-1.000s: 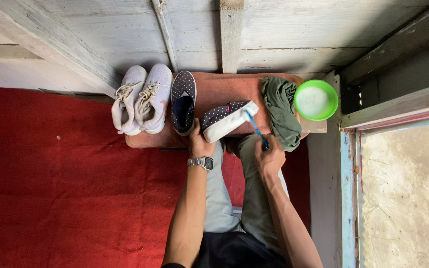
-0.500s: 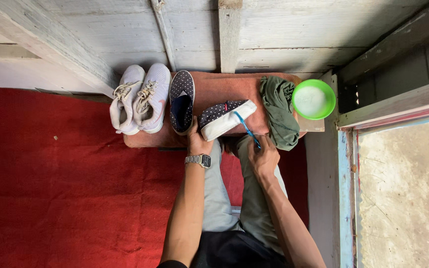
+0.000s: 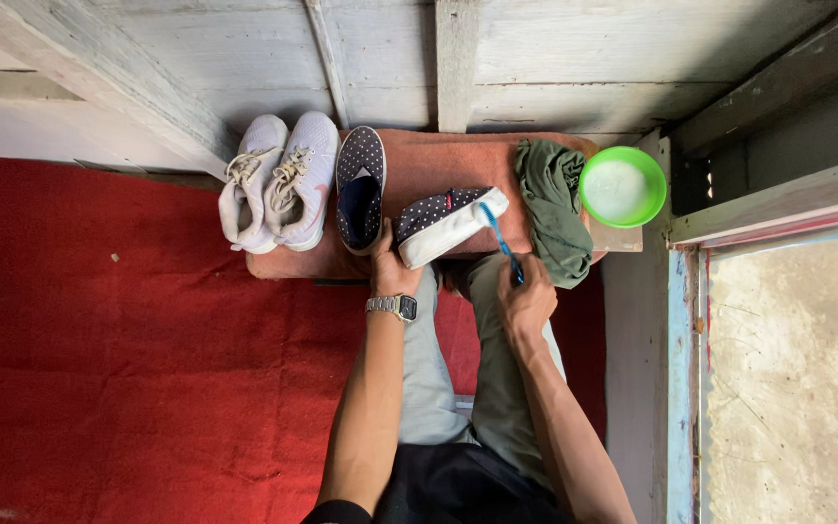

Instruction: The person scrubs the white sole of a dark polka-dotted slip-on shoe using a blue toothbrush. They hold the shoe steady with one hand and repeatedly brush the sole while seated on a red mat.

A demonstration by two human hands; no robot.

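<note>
My left hand [image 3: 390,267] grips the heel end of a dark polka-dot slip-on shoe [image 3: 446,221], tilted on its side with its white sole facing me. A blue toothbrush [image 3: 499,240] is held in my right hand [image 3: 526,299], its head touching the white sole near the toe. The matching polka-dot shoe [image 3: 360,184] lies upright to the left on the low reddish-brown board [image 3: 438,160]. I wear a metal wristwatch [image 3: 395,307] on the left wrist.
A pair of white laced sneakers [image 3: 278,184] sits at the board's left end. A crumpled green cloth [image 3: 553,204] and a green bowl of whitish liquid [image 3: 621,186] lie to the right. Red carpet [image 3: 128,359] covers the floor; a wooden wall is behind, a doorway sill on the right.
The toothbrush has shifted along the white sole, from near my right hand's side toward the toe edge. My left hand keeps holding the shoe in place.
</note>
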